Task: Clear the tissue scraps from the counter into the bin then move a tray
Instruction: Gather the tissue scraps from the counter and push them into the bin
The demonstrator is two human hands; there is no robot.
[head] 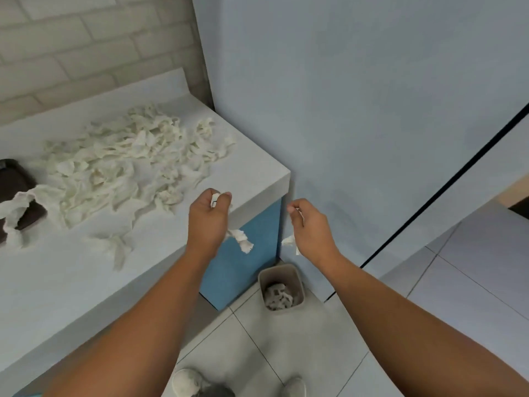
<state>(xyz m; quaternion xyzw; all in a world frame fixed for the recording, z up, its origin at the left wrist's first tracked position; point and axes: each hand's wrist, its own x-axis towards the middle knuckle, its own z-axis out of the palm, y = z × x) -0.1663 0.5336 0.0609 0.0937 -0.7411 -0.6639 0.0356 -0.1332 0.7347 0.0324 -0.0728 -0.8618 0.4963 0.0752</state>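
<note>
A wide heap of white tissue scraps (123, 164) covers the grey counter (71, 282). My left hand (207, 222) hovers at the counter's right front corner and grips a tissue scrap (242, 240) that hangs below its fingers. My right hand (310, 227) is off the counter, above the floor, and grips another tissue scrap (289, 242). Below and between both hands stands a small grey bin (282, 285) on the floor, with crumpled tissue inside. A dark brown tray (14, 190) lies at the counter's left edge, partly covered by a scrap.
A pale blue wall (357, 110) rises right behind the bin. The counter's blue cabinet side (249, 253) stands next to the bin. White floor tiles (286, 353) spread below, and my shoes (194, 382) show at the bottom edge. Brick tiling backs the counter.
</note>
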